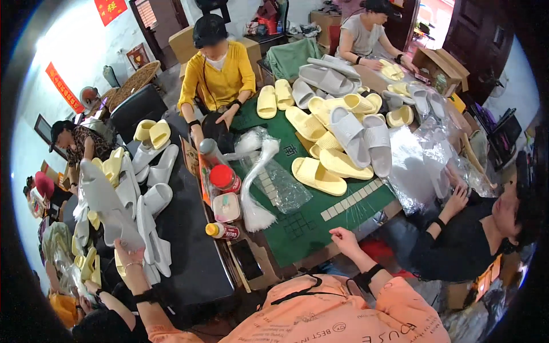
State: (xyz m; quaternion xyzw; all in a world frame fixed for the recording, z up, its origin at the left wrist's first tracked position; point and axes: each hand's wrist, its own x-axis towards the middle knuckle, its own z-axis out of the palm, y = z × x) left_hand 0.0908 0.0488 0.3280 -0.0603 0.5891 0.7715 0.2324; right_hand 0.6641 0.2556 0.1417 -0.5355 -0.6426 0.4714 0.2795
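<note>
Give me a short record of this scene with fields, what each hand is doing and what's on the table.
Left hand: raised at the left, gripping a grey slide sandal
Right hand: resting on the near edge of the green table mat, holding nothing
Table centre: yellow slide sandals and grey slide sandals in a loose pile
Beside the mat: bundle of white plastic ties, red-lidded jar, small yellow-capped bottle
Right side: clear plastic bags, handled by a person in black
Others: several people seated around the table
</note>
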